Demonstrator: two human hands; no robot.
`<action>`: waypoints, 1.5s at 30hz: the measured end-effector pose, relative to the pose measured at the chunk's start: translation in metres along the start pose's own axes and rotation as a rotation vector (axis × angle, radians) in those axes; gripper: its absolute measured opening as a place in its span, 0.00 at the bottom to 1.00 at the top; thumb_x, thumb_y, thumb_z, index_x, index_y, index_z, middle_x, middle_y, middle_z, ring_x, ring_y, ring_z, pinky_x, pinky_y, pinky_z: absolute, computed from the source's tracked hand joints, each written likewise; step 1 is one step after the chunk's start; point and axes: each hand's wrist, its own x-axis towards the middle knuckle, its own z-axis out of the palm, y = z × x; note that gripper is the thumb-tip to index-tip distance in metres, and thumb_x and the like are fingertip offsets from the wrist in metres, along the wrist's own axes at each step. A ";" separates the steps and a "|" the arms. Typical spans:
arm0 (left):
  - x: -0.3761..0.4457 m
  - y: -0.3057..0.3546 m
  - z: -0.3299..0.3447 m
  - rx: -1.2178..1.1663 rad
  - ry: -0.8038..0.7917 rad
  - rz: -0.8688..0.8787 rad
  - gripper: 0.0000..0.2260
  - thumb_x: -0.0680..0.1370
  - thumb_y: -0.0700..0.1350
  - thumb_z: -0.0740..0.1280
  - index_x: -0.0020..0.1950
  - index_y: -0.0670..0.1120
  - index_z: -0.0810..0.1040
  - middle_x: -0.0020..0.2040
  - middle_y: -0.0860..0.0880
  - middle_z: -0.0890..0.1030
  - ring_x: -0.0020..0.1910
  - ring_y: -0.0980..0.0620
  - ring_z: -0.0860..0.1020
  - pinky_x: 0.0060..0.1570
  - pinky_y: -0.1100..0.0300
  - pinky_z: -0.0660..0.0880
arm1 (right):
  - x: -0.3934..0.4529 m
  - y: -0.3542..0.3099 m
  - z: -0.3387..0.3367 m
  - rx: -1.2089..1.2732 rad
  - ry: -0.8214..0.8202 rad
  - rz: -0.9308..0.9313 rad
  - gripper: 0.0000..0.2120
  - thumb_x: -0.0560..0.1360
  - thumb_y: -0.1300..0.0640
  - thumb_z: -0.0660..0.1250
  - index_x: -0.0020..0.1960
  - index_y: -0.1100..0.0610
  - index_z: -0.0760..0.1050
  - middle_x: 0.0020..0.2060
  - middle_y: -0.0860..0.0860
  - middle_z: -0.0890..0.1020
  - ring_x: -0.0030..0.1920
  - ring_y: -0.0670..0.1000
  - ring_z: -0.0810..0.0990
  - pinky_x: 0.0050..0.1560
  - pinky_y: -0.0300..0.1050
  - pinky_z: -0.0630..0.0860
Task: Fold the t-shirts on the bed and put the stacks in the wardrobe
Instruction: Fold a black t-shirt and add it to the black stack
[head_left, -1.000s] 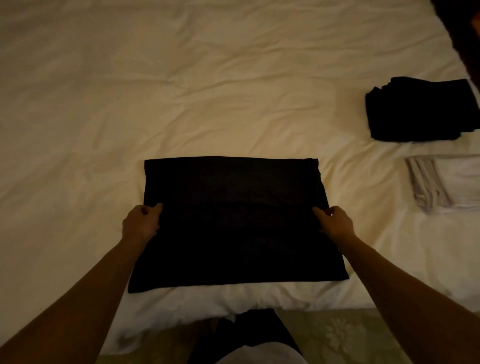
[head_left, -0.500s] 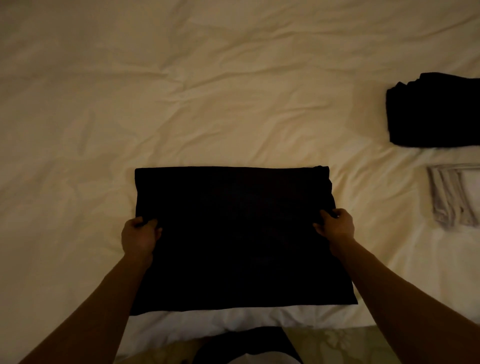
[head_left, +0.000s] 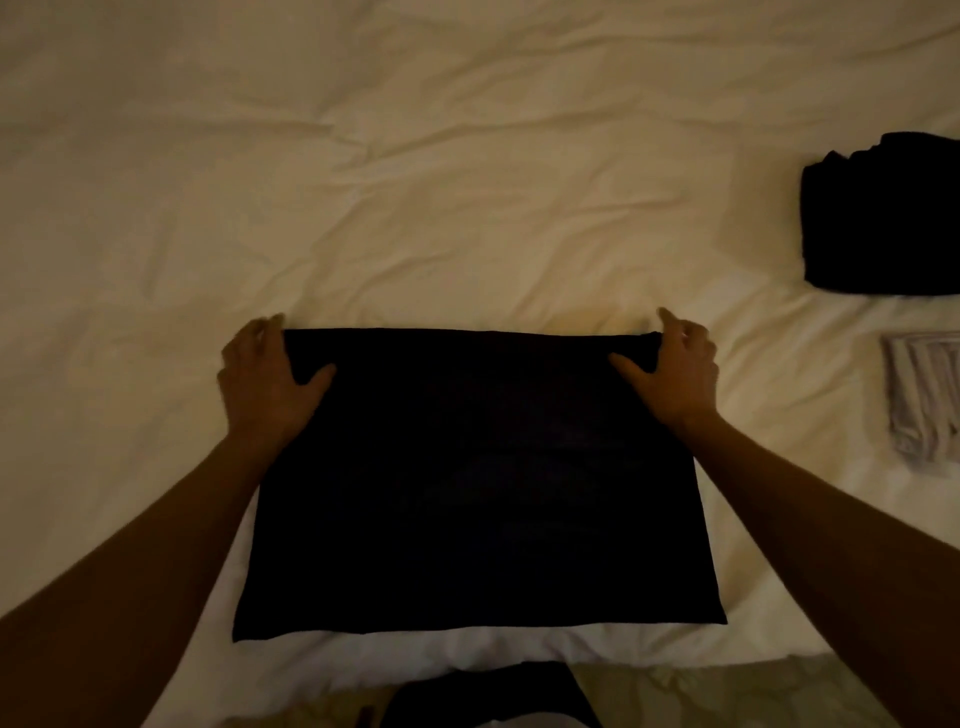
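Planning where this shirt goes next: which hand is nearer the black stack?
Right. The right hand grips the black t-shirt's far right corner, nearer the black stack; the left hand holds the far left corner.

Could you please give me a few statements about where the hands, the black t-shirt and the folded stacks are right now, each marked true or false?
1. Both hands grip the far corners of the black t-shirt. True: the left hand and right hand each hold a corner.
2. The black t-shirt hangs in the air. False: it lies flat on the bed.
3. A black stack lies at the right edge. True.
4. The grey stack sits on top of the black stack. False: it lies apart, nearer the person.
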 end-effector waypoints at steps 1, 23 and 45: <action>0.008 0.007 -0.001 0.052 -0.052 0.103 0.36 0.73 0.63 0.66 0.76 0.45 0.64 0.74 0.39 0.65 0.72 0.36 0.62 0.66 0.40 0.63 | 0.008 -0.005 -0.002 -0.077 -0.066 -0.077 0.37 0.74 0.39 0.68 0.76 0.54 0.61 0.71 0.60 0.65 0.70 0.63 0.63 0.68 0.61 0.64; -0.015 -0.001 -0.042 0.197 -0.110 0.420 0.10 0.78 0.49 0.68 0.56 0.47 0.83 0.47 0.41 0.79 0.49 0.36 0.78 0.43 0.50 0.69 | -0.032 0.006 -0.042 -0.431 -0.069 -0.348 0.14 0.79 0.50 0.64 0.58 0.59 0.73 0.54 0.57 0.77 0.55 0.59 0.74 0.50 0.51 0.68; -0.200 -0.078 0.007 0.107 0.009 0.537 0.18 0.68 0.42 0.66 0.55 0.47 0.85 0.45 0.48 0.79 0.42 0.41 0.79 0.38 0.50 0.74 | -0.196 0.090 0.007 -0.258 0.009 -0.317 0.15 0.70 0.63 0.71 0.56 0.62 0.76 0.54 0.60 0.75 0.55 0.63 0.74 0.43 0.56 0.78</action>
